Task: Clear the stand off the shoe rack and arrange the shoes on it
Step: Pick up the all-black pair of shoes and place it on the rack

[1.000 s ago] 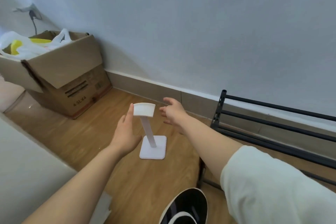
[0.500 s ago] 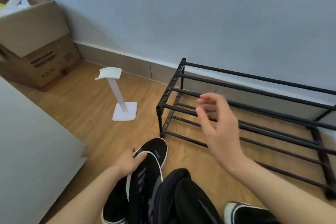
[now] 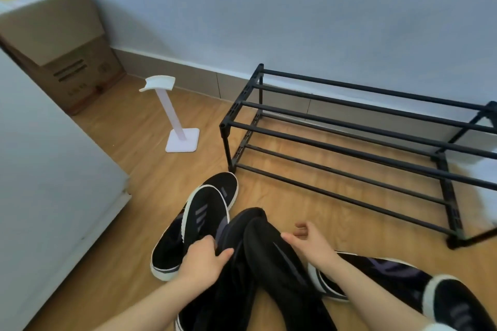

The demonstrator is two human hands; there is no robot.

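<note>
The white stand (image 3: 176, 118) stands upright on the wooden floor, left of the black shoe rack (image 3: 349, 140), whose bars carry nothing. Several black shoes lie on the floor in front of me. My left hand (image 3: 204, 259) is closed on the heel of a black sneaker with a white sole (image 3: 207, 216), which rests tilted over its twin (image 3: 166, 250). My right hand (image 3: 309, 244) has its fingers spread, with the thumb against a plain black shoe (image 3: 269, 263). Two more white-soled sneakers (image 3: 392, 274) lie under my right forearm.
An open cardboard box (image 3: 61, 43) holding plastic bags sits in the far left corner. A white cabinet side (image 3: 40, 169) runs along the left. The rack stands against the blue wall, with something white (image 3: 486, 172) beside its right end.
Both hands left the stand, which stays on the floor. The view swung right and down to the shoes. My left hand took a sneaker and my right hand dropped onto the black shoe.
</note>
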